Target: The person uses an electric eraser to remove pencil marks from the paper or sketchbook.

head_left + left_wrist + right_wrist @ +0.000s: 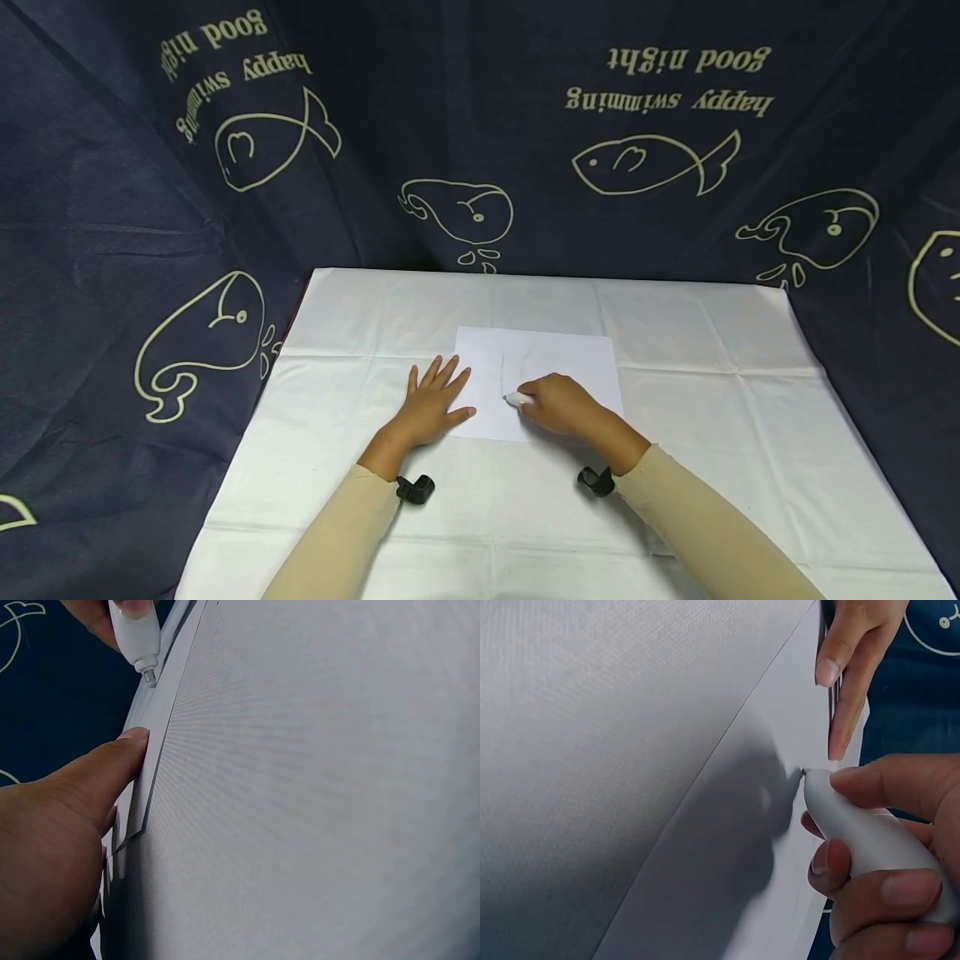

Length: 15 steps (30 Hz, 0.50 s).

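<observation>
A white sheet of paper (573, 350) lies on the white cloth, with a thin curved line (502, 371) and fainter marks on it. My right hand (558, 404) grips a white, thick-bodied correction pen (870, 840), fingers and thumb curled round it. In the right wrist view its small tip meets the paper; the left wrist view shows the metal tip of the correction pen (136, 634) from the other side. My left hand (427, 412), fingers spread and straight, rests on the paper's left edge, left of the pen. The lower end of the pen is hidden in my palm.
A creased white cloth (697, 333) covers the table. Dark blue fabric (525, 133) with fish and whale drawings hangs behind and at the sides. Small black wrist cameras sit at the left cuff (415, 490) and the right cuff (596, 482).
</observation>
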Motion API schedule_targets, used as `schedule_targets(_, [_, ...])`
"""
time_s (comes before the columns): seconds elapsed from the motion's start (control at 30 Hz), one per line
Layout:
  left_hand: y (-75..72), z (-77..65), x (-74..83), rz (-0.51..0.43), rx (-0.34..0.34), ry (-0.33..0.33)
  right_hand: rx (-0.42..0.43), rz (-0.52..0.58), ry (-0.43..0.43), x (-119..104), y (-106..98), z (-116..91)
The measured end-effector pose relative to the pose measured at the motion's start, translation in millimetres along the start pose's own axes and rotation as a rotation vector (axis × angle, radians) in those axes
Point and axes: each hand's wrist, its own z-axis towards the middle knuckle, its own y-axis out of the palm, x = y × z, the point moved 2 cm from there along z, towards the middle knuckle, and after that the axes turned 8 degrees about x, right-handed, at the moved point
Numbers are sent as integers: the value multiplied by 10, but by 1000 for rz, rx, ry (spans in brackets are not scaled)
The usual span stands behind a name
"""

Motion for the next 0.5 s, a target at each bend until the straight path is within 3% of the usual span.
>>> schedule_targets(0.5, [11,-3,-9,-5,3,2,-3,13,15,-41,9,5])
